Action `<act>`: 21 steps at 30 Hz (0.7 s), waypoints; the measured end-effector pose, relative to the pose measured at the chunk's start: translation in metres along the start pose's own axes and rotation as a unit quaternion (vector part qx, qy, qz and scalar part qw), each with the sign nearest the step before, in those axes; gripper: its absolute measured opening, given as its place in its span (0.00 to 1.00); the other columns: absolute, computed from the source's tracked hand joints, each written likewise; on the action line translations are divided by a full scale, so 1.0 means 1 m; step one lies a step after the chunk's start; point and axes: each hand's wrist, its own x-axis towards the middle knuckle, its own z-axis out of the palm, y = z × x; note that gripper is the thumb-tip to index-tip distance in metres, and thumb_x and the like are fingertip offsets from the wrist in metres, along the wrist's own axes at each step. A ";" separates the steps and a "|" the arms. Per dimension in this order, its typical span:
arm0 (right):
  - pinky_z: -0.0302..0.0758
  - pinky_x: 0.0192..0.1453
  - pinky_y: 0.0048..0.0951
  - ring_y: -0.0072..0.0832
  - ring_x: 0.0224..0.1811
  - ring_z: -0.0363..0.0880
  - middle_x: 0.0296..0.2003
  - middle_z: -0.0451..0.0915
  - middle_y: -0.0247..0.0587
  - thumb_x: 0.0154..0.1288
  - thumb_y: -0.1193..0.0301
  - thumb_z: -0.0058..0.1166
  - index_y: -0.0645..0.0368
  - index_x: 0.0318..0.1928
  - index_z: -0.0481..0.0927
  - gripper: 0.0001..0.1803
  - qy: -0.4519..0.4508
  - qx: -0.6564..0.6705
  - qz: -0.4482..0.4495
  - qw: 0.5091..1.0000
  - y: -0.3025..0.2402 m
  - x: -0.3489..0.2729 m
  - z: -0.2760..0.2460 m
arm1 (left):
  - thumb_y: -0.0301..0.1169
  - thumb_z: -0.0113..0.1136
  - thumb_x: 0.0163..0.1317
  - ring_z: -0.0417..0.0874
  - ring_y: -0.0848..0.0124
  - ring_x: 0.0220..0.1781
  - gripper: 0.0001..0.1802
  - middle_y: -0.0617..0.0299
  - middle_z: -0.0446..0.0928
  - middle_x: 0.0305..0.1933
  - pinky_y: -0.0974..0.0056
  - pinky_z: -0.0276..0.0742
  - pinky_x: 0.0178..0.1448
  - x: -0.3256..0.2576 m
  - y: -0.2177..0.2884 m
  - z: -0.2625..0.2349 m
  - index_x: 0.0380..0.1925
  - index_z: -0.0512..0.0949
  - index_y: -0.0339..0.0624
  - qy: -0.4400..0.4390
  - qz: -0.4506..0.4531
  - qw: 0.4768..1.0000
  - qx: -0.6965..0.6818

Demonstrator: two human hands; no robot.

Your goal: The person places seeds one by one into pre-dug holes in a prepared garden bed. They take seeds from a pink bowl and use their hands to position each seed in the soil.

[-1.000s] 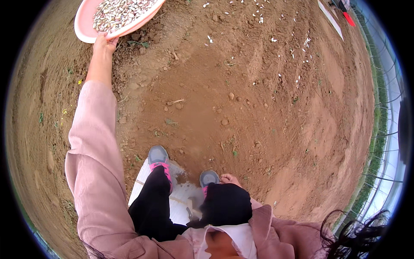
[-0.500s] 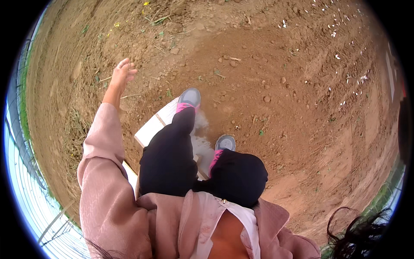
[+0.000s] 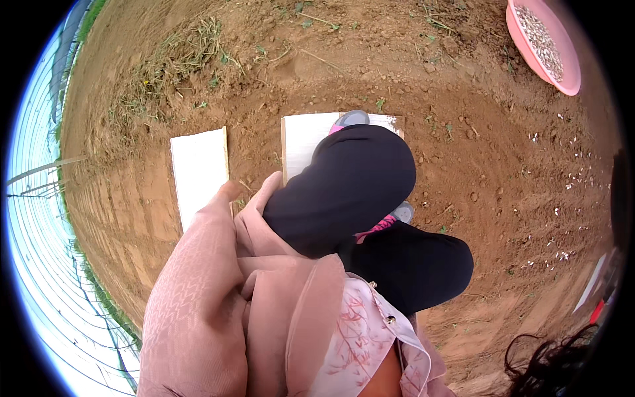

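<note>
White board flat on soil just past nine o'clock, long right edge beside or beneath the left hand; contact impossible to settle from this angle. Fingers there foreshortened and partly hidden: cannot tell, released or grasping the edge. Right hand out of view, so cannot tell of its fingers either. Step in hand, judging by the outstretched sleeve: reaching down to the board. Called for next, if so: fingertips hooked under that edge, a firm pinch, then a level lift or slide without scooping up dirt. Farther out, near twelve o'clock, second board, with a grey shoe over its upper edge and a dark knee in front. Between ten and eleven o'clock, dry grass. Just past three o'clock, white bits strewn on soil. At two o'clock, well apart from the hand, pink bowl of pale cloves.
</note>
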 end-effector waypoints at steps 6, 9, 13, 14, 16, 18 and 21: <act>0.65 0.44 0.26 0.30 0.42 0.71 0.39 0.72 0.44 0.54 0.60 0.45 0.59 0.43 0.69 0.19 0.051 0.009 0.042 0.998 -0.018 -0.006 0.017 | 0.39 0.48 0.50 0.70 0.62 0.49 0.22 0.54 0.70 0.45 0.60 0.66 0.50 0.054 -0.050 -0.032 0.46 0.66 0.49 0.048 -0.368 0.833 -0.409; 0.65 0.44 0.27 0.30 0.42 0.70 0.39 0.72 0.44 0.54 0.60 0.45 0.59 0.43 0.68 0.19 0.098 0.018 0.058 0.993 -0.028 -0.004 0.021 | 0.39 0.47 0.51 0.67 0.63 0.52 0.27 0.59 0.65 0.50 0.60 0.66 0.50 0.072 -0.083 -0.053 0.53 0.55 0.56 0.021 -0.419 0.831 -0.365; 0.64 0.44 0.27 0.30 0.43 0.70 0.40 0.72 0.44 0.55 0.60 0.45 0.59 0.44 0.68 0.20 0.136 0.004 0.086 0.987 -0.047 -0.003 0.033 | 0.34 0.39 0.52 0.68 0.64 0.51 0.25 0.59 0.66 0.50 0.59 0.65 0.49 0.082 -0.139 -0.030 0.54 0.53 0.58 0.002 -0.475 0.812 -0.339; 0.64 0.44 0.27 0.30 0.43 0.70 0.40 0.71 0.44 0.55 0.60 0.44 0.58 0.44 0.68 0.20 0.148 0.000 0.088 0.985 -0.053 -0.004 0.035 | 0.33 0.38 0.53 0.69 0.64 0.51 0.25 0.58 0.67 0.49 0.59 0.65 0.49 0.092 -0.151 -0.030 0.54 0.53 0.58 -0.031 -0.453 0.821 -0.345; 0.64 0.45 0.27 0.30 0.43 0.70 0.41 0.71 0.44 0.55 0.60 0.44 0.58 0.45 0.67 0.20 0.158 -0.007 0.090 0.983 -0.063 0.002 0.042 | 0.33 0.36 0.54 0.70 0.64 0.49 0.24 0.57 0.70 0.47 0.59 0.65 0.48 0.107 -0.175 -0.019 0.53 0.54 0.56 -0.087 -0.420 0.837 -0.339; 0.64 0.45 0.27 0.30 0.43 0.69 0.41 0.71 0.44 0.55 0.60 0.44 0.58 0.45 0.67 0.20 0.162 -0.016 0.094 0.982 -0.069 0.003 0.046 | 0.34 0.36 0.54 0.71 0.64 0.48 0.21 0.57 0.70 0.46 0.59 0.66 0.47 0.106 -0.171 0.003 0.51 0.57 0.54 -0.099 -0.431 0.843 -0.306; 0.63 0.45 0.27 0.30 0.44 0.69 0.42 0.71 0.44 0.55 0.59 0.44 0.58 0.46 0.67 0.21 0.194 0.006 0.076 0.978 -0.075 0.001 0.042 | 0.36 0.36 0.55 0.73 0.63 0.45 0.15 0.55 0.72 0.42 0.58 0.70 0.41 0.117 -0.158 -0.039 0.41 0.67 0.48 -0.045 -0.414 0.877 -0.239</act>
